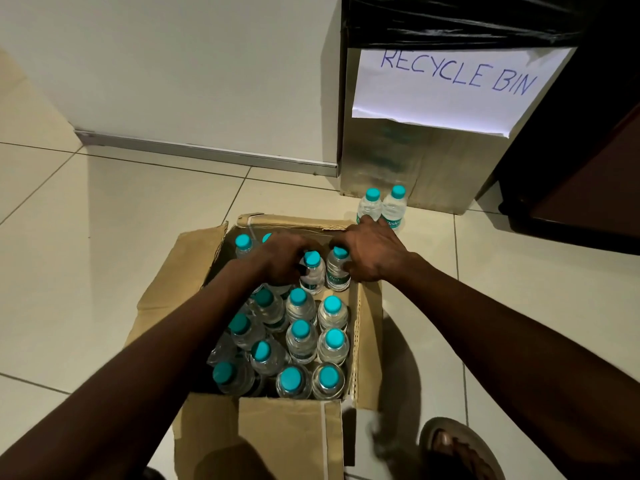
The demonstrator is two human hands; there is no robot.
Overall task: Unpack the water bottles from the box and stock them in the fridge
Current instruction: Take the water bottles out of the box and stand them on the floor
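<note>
Two bare forearms reach forward from the lower corners of the head view into an open cardboard box (277, 434) standing on a pale tiled floor (104, 209). At the lower right edge, just beside the box's near right corner, a sandalled foot (457, 448) rests on the tiles. Inside the box, many clear water bottles (301, 341) with turquoise caps stand upright; along the near and right walls they sit in tidy rows, while those toward the left wall tilt loosely. Near the box's far wall, the left hand (284, 261) is curled, thumb side touching one raised bottle (312, 273); whether the fingers fully enclose it cannot be told. Just to its right, the right hand (372, 252) curls round a second raised bottle (337, 270), fingers over its cap and thumb against its labelled side. One more capped bottle (243, 244) stands at the far left corner of the box. Beyond the far right corner, two further bottles (382, 206) stand side by side on the floor, touching, directly in front of a tall bin (415, 168) lined with a black bag (450, 19). A paper sign (453, 84) taped to the bin's front reads "RECYCLE BIN". Left of the bin, a white wall (173, 64) meets the floor along a metal skirting strip (207, 150).
</note>
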